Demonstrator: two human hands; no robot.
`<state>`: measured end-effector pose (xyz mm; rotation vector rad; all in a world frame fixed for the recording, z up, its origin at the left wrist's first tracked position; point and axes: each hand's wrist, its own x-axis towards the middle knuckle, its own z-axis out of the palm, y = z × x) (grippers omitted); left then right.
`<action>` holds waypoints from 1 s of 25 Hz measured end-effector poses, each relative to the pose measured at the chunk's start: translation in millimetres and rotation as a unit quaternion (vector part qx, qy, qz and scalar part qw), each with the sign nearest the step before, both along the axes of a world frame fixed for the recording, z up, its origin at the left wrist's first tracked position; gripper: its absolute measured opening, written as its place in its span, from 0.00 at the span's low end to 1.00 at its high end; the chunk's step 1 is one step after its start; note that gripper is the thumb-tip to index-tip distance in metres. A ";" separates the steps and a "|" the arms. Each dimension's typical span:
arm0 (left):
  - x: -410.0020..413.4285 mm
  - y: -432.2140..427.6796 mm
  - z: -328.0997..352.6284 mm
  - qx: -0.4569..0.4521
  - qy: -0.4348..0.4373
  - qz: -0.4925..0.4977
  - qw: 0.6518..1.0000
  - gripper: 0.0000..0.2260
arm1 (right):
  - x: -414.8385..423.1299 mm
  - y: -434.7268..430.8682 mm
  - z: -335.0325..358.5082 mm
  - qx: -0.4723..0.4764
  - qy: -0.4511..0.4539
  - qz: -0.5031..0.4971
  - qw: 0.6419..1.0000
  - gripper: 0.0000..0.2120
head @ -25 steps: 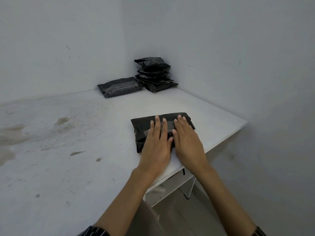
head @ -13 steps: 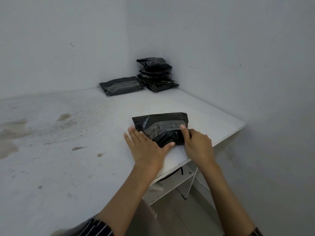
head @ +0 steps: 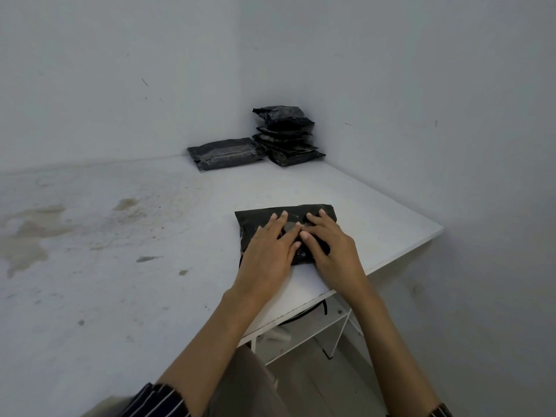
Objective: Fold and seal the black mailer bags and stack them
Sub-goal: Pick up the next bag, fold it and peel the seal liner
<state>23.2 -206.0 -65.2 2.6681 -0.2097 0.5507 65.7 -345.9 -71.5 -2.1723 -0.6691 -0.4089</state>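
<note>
A folded black mailer bag (head: 252,219) lies near the front right corner of the white table (head: 126,266). My left hand (head: 270,251) rests flat on its left half, fingers spread. My right hand (head: 331,248) lies flat on its right half, and the fingertips of both hands meet over a shiny strip in the middle. In the far corner stands a stack of several sealed black bags (head: 285,135). Another flat black bag (head: 225,153) lies just left of the stack.
Two grey walls meet behind the stack. Brown stains (head: 30,233) mark the table's left side. The table's right edge (head: 433,233) is close to my right hand, and a white shelf frame (head: 313,329) shows below the front edge.
Half a second ago my hands were at the bag's near edge with the flap raised. Now both lie flat on top of the bag, which looks flatter.
</note>
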 end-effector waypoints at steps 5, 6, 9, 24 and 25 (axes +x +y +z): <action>-12.8 13.3 7.5 -0.089 -0.072 0.025 0.993 0.12 | -3.5 2.2 9.3 0.187 0.064 0.021 0.980 0.05; -13.1 15.8 11.2 -0.111 -0.087 0.037 0.989 0.12 | -2.0 3.4 12.5 0.197 0.060 -0.009 0.978 0.04; -2.0 21.1 13.3 -0.143 -0.053 0.079 0.985 0.21 | 5.8 10.3 19.5 0.141 0.158 -0.080 0.974 0.22; 8.2 18.5 0.1 -0.150 0.164 0.330 0.917 0.36 | 34.6 23.8 13.4 0.251 0.278 -0.201 0.905 0.13; 8.5 22.0 0.5 -0.149 0.158 0.333 0.918 0.34 | 35.7 24.2 13.2 0.261 0.281 -0.192 0.903 0.10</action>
